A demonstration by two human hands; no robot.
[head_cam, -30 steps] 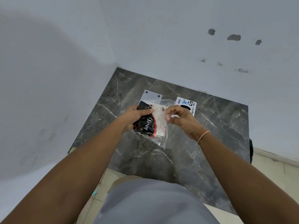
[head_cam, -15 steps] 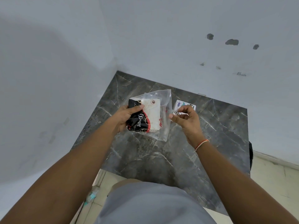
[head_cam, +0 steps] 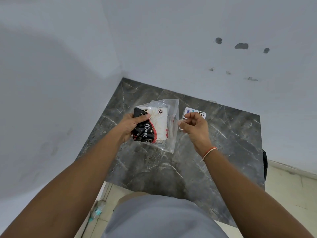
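A clear plastic bag [head_cam: 172,117] holds a folded black, white and red cloth item [head_cam: 151,127] with "Dove" lettering. My left hand [head_cam: 132,125] grips the bag and the cloth from the left, thumb on top, above a dark marble table [head_cam: 223,152]. Just right of the bag, my right hand [head_cam: 195,127] is apart from the cloth with fingers curled, fingertips at the bag's right edge; whether they pinch the plastic I cannot tell.
A small white printed card [head_cam: 197,113] lies on the table behind my right hand. White walls close in at the left and back. A dark object [head_cam: 265,164] sits at the table's right edge. Tiled floor lies below.
The bag has swung upright with its open end away from me. My right hand let go of the bag's top and moved right, away from the cloth.
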